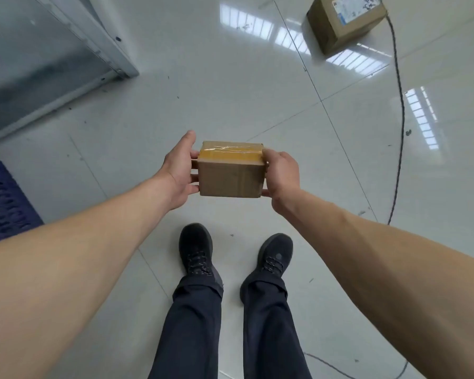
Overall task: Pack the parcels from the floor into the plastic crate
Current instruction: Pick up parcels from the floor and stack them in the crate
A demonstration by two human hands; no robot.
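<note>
A small brown cardboard parcel (231, 176) with yellow tape along its top is held in the air in front of me, above my feet. My left hand (179, 170) grips its left end, fingers curled under and thumb raised. My right hand (281, 175) grips its right end, thumb on the taped top edge. A corner of the dark blue perforated plastic crate (4, 201) shows at the left edge. A second, larger cardboard parcel (345, 21) with a white label lies on the floor at the far right.
Glossy white floor tiles (230, 86) spread all around. A grey metal frame with a panel (47, 58) stands at the upper left. A black cable (400, 105) runs down the floor on the right. My two dark shoes (197, 250) are below the parcel.
</note>
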